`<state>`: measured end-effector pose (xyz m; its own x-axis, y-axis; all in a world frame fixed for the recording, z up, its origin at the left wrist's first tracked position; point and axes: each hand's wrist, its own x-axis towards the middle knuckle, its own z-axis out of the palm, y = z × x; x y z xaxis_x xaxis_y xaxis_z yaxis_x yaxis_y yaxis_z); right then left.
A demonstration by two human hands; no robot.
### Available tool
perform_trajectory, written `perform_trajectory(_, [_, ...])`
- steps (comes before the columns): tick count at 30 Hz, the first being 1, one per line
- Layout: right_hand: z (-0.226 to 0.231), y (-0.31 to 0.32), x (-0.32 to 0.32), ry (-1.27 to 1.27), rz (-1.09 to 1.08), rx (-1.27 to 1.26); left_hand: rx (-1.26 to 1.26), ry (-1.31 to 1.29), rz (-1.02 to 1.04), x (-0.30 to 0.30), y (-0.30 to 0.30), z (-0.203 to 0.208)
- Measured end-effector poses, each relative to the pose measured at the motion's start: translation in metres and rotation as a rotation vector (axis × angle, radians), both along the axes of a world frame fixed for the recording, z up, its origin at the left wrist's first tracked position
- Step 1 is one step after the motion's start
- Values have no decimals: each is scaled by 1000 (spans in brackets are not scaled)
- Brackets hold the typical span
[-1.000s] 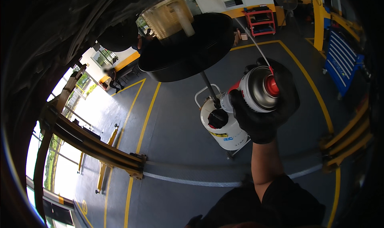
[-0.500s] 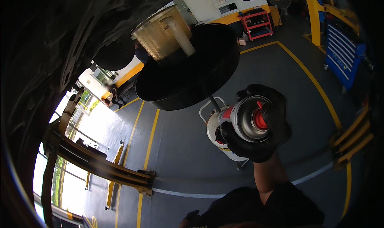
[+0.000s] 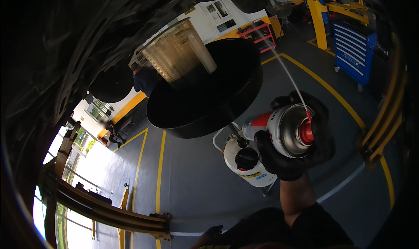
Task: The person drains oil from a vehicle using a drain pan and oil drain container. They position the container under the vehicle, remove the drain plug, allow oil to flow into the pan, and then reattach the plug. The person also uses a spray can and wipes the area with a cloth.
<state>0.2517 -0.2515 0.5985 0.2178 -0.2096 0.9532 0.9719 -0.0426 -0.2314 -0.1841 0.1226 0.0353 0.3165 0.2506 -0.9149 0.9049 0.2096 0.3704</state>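
Aerosol can, one: body white and red, domed end silver, nozzle red. Held tilted, nozzle end nearest the camera, in the right hand; thin pale jet emitted.

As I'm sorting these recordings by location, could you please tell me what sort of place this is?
It looks like a vehicle repair workshop: there's a yellow lift post, a blue tool cabinet and a large raised black pan.
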Motion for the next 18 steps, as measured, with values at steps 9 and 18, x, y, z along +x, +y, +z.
perform_trajectory(9, [-96,6,4,83,152,-333,144,-75,-65,20,32,10])
perform_trajectory(18, [-481,-158,-50,1087,-143,-1227,176,-531,275,104,-31,36])
